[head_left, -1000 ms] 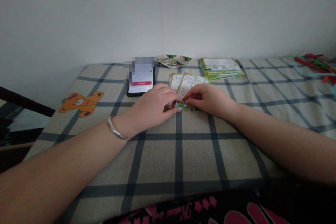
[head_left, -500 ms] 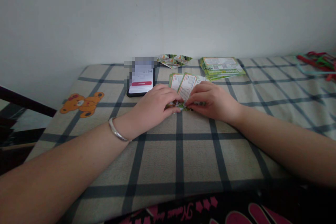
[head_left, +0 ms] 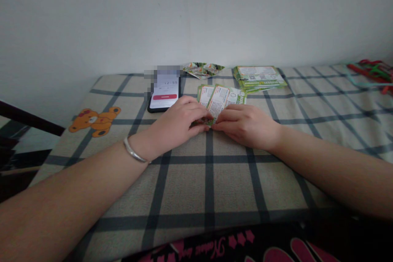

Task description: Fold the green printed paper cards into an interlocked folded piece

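Note:
Several green-edged printed cards [head_left: 220, 99] lie fanned out on the tablecloth in front of me, white text panels facing up. My left hand [head_left: 187, 118], with a silver bangle at its wrist, is closed over their near left end. A dark, patterned bit shows between its thumb and fingers. From the other side my right hand [head_left: 245, 125] pinches at the near edge of the cards, its fingertips almost meeting the left ones. The fingers hide the near ends, so exactly how many cards each hand grips is hidden.
A phone [head_left: 165, 97] with a lit screen lies beyond my left hand. By the wall are a patterned wrapper [head_left: 204, 70] and a stack of green cards [head_left: 260, 77]. Red and green items [head_left: 374, 71] lie far right. A bear figure [head_left: 95, 120] is on the checked cloth [head_left: 190, 184] at left.
My right hand has drawn slightly toward me and lowered, uncovering more of the right-hand card. My left hand has barely shifted. The fanned cards stay in place.

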Demonstrator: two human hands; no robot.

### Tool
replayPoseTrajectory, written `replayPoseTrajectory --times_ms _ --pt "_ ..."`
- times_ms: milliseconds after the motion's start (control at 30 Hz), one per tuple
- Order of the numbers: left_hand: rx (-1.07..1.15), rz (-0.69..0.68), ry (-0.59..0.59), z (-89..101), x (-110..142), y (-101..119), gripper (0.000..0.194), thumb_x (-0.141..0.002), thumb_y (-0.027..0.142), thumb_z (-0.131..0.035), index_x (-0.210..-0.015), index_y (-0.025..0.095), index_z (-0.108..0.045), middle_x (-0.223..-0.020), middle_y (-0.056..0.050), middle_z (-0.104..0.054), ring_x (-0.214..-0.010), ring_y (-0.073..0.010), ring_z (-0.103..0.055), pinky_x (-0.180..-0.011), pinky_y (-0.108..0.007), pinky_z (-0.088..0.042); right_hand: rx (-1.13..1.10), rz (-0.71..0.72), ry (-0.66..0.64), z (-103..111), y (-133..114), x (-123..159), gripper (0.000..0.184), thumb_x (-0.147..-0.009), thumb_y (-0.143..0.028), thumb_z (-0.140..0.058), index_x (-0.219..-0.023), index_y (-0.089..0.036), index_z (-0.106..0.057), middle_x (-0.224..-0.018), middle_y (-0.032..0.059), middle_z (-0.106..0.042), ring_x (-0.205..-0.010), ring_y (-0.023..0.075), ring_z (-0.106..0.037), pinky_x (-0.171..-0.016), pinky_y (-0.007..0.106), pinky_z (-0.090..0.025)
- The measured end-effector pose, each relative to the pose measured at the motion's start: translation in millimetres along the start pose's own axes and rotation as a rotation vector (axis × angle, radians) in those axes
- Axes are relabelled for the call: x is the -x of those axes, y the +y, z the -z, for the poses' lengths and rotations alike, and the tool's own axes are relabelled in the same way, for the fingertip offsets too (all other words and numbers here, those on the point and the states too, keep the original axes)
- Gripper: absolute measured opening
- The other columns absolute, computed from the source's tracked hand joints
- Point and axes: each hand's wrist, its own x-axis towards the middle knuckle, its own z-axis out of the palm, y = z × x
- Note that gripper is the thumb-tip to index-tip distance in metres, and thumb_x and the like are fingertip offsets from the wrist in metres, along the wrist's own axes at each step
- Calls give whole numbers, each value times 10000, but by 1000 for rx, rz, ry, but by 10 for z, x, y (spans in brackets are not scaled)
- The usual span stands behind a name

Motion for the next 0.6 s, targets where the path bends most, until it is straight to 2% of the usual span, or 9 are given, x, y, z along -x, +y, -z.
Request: replayPoseTrajectory --times_ms 167,267,300,467,600 --pt "-110 -144 -24 47 19 -31 199 -925 285 -598 -1050 164 -695 -1126 -60 -701 -1252 -290 -454 -1080 -490 -402 -121 -55 -3 -8 28 -2 255 -899 -102 -505 -1001 -173 -728 -932 53 -723 -840 175 -619 -761 306 -473" --pt "-173 -192 -23 109 35 1 210 -959 271 -529 -949 175 -716 -1175 -75 -664 -1282 -301 -423 -1098 -495 -395 -167 -92 -2 -25 55 27 263 -885 -107 -525 -1025 -200 -727 -951 42 -722 -853 175 -627 -771 303 -475" --pt "-205 -195 -68 134 39 19 226 -969 250 -503 -935 178 -714 -1186 -71 -652 -1289 -306 -415 -1094 -493 -399 -169 -93 -9 -30 62 35 252 -893 -122 -530 -1027 -201 -728 -951 43 -722 -849 176 -628 -767 304 -475" --pt "-271 -221 -166 222 27 93 323 -1005 216 -390 -903 186 -695 -1029 -47 -687 -1286 -300 -445 -1072 -484 -419 -151 -77 -12 -24 61 38 229 -931 -171 -521 -1023 -193 -729 -943 43 -734 -845 171 -639 -752 295 -477" --pt "-300 -241 -236 278 4 120 297 -986 193 -415 -866 168 -686 -1044 -69 -680 -1270 -293 -470 -1070 -480 -424 -128 -89 -20 15 35 36 231 -923 -148 -517 -991 -200 -732 -958 27 -745 -864 163 -658 -751 284 -479"
